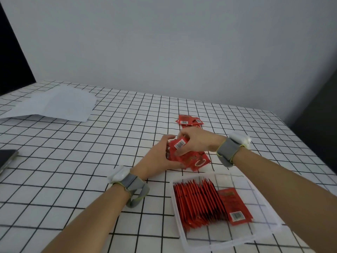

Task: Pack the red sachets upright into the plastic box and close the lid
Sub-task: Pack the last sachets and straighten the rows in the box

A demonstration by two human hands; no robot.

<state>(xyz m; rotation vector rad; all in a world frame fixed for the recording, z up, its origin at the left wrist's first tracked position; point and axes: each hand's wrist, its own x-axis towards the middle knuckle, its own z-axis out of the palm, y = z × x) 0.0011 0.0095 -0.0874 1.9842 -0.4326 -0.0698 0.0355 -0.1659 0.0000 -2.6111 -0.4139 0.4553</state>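
Observation:
A clear plastic box (262, 232) lies near me on the right, its left part filled with a row of upright red sachets (197, 199); one more leans at the row's right end (235, 205). Beyond the box, both hands gather a bunch of red sachets (191, 157) on the cloth. My left hand (156, 157) cups the bunch from the left. My right hand (197, 141) pinches a sachet with a barcode (180, 143) on top of it. A few loose sachets (188, 119) lie farther back. No lid can be made out.
A checked white cloth (91, 161) covers the table. A white paper sheet (56, 104) lies at the far left. A dark phone-like slab (6, 159) sits at the left edge. Both wrists wear grey straps with white modules.

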